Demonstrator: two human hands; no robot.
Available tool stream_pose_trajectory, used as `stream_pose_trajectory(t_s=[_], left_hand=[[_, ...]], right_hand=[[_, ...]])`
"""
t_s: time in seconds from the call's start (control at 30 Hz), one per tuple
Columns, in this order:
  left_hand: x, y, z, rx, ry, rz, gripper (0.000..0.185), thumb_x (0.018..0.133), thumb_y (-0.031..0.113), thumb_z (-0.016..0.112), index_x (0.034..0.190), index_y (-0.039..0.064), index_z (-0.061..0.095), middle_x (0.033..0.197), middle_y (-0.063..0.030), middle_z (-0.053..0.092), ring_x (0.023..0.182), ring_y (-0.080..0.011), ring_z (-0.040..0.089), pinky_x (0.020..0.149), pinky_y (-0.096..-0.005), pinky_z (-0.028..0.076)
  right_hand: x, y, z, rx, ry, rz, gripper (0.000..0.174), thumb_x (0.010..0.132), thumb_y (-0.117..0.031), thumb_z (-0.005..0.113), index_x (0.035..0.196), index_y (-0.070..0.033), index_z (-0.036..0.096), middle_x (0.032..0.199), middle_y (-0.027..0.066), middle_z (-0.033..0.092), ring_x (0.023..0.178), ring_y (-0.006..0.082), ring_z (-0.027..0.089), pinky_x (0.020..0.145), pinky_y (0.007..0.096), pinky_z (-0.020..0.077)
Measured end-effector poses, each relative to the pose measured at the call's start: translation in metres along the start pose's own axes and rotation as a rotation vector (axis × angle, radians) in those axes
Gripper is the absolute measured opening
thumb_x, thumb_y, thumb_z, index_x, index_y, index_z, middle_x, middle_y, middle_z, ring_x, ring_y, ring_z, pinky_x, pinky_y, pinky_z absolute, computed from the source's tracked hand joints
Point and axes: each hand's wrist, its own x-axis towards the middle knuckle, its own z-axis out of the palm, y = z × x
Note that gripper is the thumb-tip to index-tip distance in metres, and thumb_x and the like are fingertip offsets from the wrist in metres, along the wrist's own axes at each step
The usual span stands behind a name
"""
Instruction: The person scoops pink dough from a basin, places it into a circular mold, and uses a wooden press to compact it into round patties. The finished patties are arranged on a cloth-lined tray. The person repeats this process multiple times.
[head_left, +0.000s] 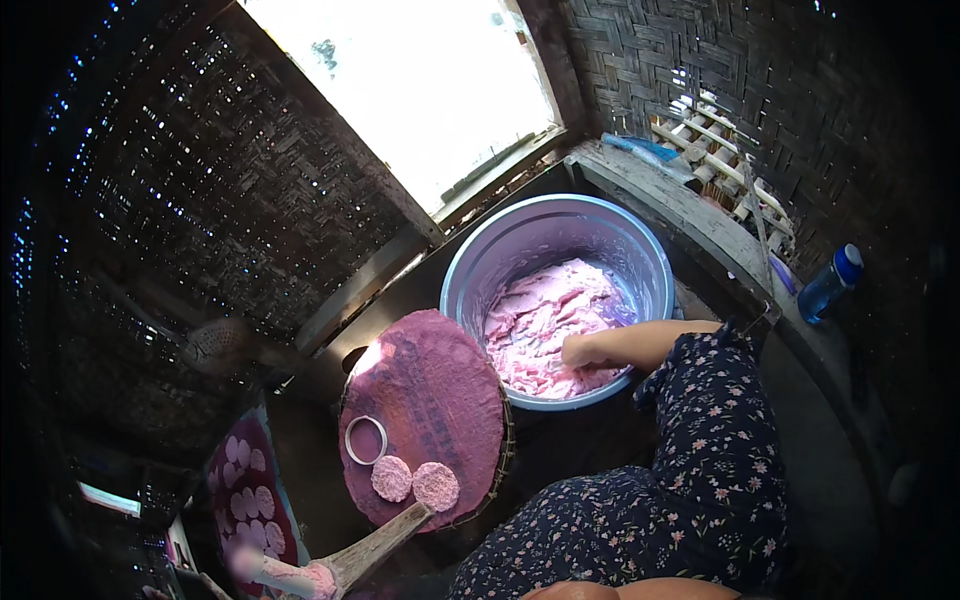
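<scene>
My right hand (589, 352) reaches into a large blue plastic basin (667, 292) and is bent down into a mass of pink, sticky dough (551, 300). Its fingers are hidden in the dough and under the hand. My left hand is out of view; some bare skin at the bottom edge cannot be made out. Beside the basin, a round woven tray (431, 367) carries a pink-stained cover. On it lie a white ring mould (366, 440) and two flat, rough pink discs, one (391, 478) touching or nearly touching the other (436, 486).
A pink-smeared wooden implement (379, 547) reaches the tray's near edge. Several pale pink discs lie on a dark red sheet (244, 450) at lower left. A blue bottle (829, 283) stands on a ledge (679, 199) at right. Woven walls (225, 150) flank a bright opening (427, 82).
</scene>
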Motion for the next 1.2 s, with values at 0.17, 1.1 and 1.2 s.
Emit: stream_pose_trajectory(t_s=[0.17, 1.1, 1.2], left_hand=[[0.005, 0.014, 0.005, -0.307, -0.077, -0.092, 0.051, 0.087, 0.034, 0.057, 0.123, -0.001, 0.045, 0.113, -0.0163, 0.051, 0.105, -0.0297, 0.051, 0.091, -0.0424, 0.038], [0.046, 0.276, 0.107, -1.647, -0.949, -0.249, 0.037, 0.081, 0.023, 0.068, 0.110, 0.003, 0.056, 0.098, -0.0104, 0.065, 0.092, -0.0155, 0.062, 0.082, -0.0303, 0.049], [0.060, 0.292, 0.093, -1.701, -0.860, -0.218, 0.053, 0.069, 0.024, 0.077, 0.112, 0.001, 0.056, 0.098, -0.0108, 0.065, 0.091, -0.0191, 0.063, 0.081, -0.0335, 0.049]], right_hand=[[0.006, -0.012, 0.022, 0.257, -0.037, -0.021, 0.015, 0.079, -0.009, 0.056, 0.074, 0.002, 0.065, 0.060, 0.0108, 0.058, 0.049, 0.0178, 0.056, 0.044, 0.0322, 0.0436], [-0.270, -0.128, -0.160, -0.064, -0.007, -0.712, 0.043, 0.078, -0.026, 0.073, 0.107, 0.005, 0.064, 0.078, 0.0026, 0.065, 0.067, 0.0058, 0.055, 0.058, 0.0220, 0.0444], [-0.282, -0.136, -0.146, -0.315, 0.030, -0.744, 0.043, 0.078, -0.028, 0.073, 0.107, 0.003, 0.065, 0.088, 0.0104, 0.069, 0.075, 0.0119, 0.062, 0.070, 0.0274, 0.0484]])
